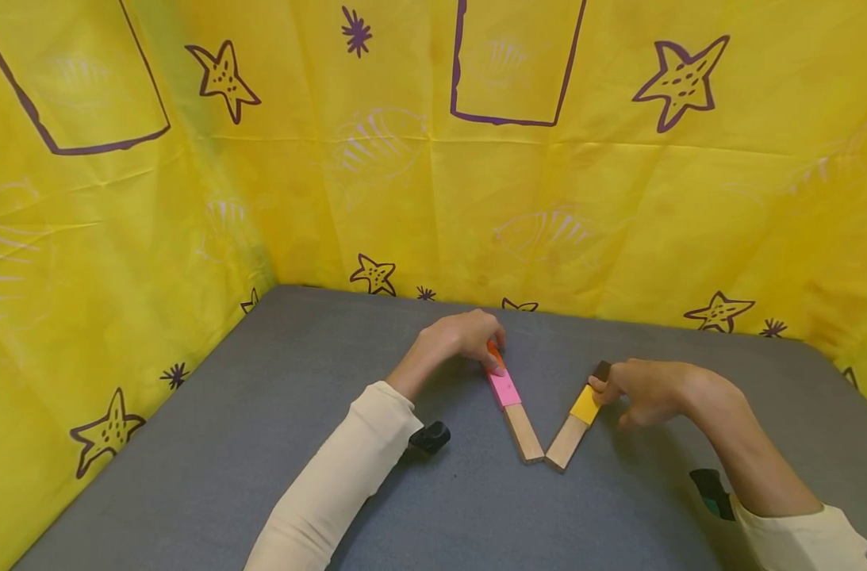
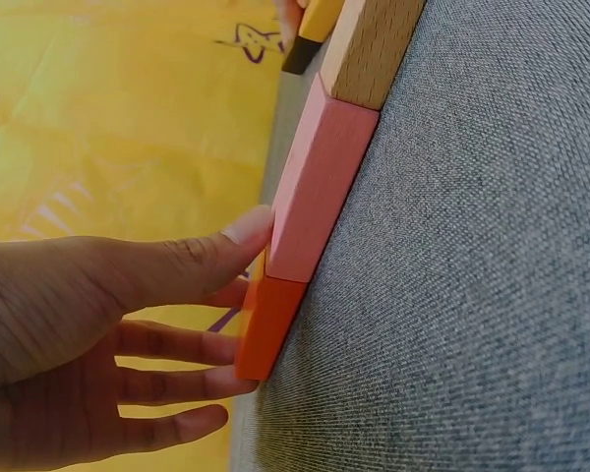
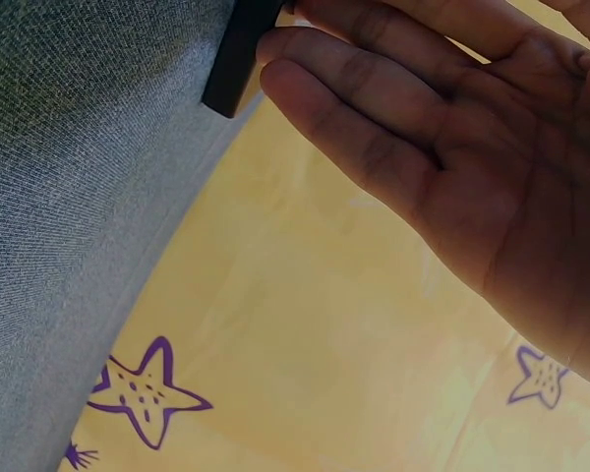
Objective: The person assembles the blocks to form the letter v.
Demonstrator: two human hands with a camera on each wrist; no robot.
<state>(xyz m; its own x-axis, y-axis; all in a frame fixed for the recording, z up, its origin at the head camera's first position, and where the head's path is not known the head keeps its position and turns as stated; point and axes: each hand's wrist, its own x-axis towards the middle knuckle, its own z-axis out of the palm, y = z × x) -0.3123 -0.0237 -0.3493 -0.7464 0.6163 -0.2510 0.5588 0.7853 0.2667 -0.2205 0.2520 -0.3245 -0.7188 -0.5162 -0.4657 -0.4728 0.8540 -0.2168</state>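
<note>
Two rows of wooden blocks lie on the grey table, meeting in a V at the near end. The left row has a plain wood block (image 1: pixel 523 434), a pink block (image 1: pixel 505 389) and an orange block (image 2: pixel 271 329) at its far end. My left hand (image 1: pixel 469 337) holds that end, thumb at the pink-orange joint, fingers along the orange block. The right row has a plain wood block (image 1: pixel 567 442), a yellow block (image 1: pixel 586 406) and a black block (image 3: pixel 238 59). My right hand (image 1: pixel 657 388) pinches around the black block near the yellow one, its lower fingers extended.
A grey cloth-like surface covers the table (image 1: pixel 212 444). Yellow curtains (image 1: pixel 433 198) printed with starfish and fish stand behind and at the sides. Dark wrist devices (image 1: pixel 430 437) sit below both forearms, near the table.
</note>
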